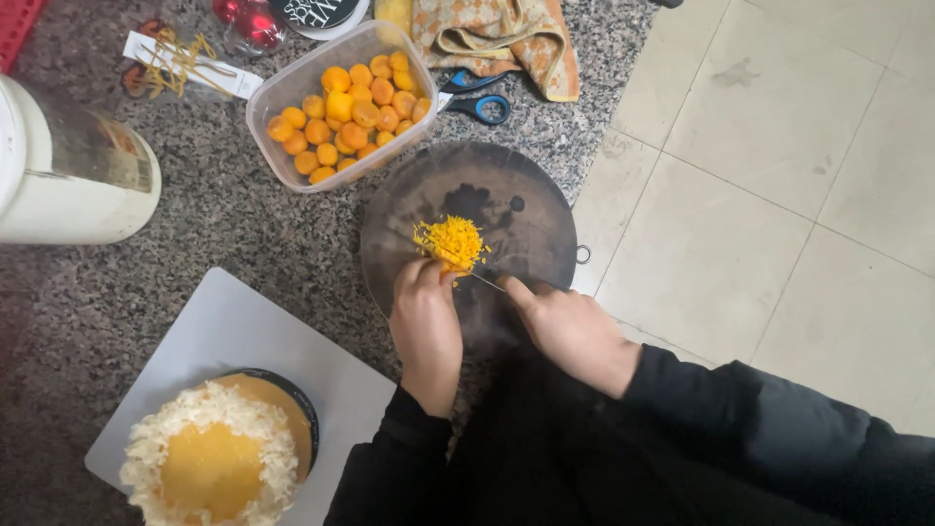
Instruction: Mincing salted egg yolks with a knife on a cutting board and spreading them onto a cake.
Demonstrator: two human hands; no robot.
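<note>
A round dark cutting board [531,200] lies on the speckled stone counter. A small heap of finely chopped yellow-orange bits [450,241] sits near its middle. My left hand [426,326] pinches an orange piece at the heap's near edge. My right hand [570,329] grips a knife [484,281], whose thin blade points left toward that piece. Behind the board stands a clear plastic tub [271,97] full of small orange round fruits [351,115].
A yellow cake [216,456] ringed with white flakes sits on a white board [243,336] at the front left. A large white jar [68,166] lies at left. Blue-handled scissors [482,105] and a patterned cloth [497,37] lie behind the board. Tiled floor [779,175] is at right.
</note>
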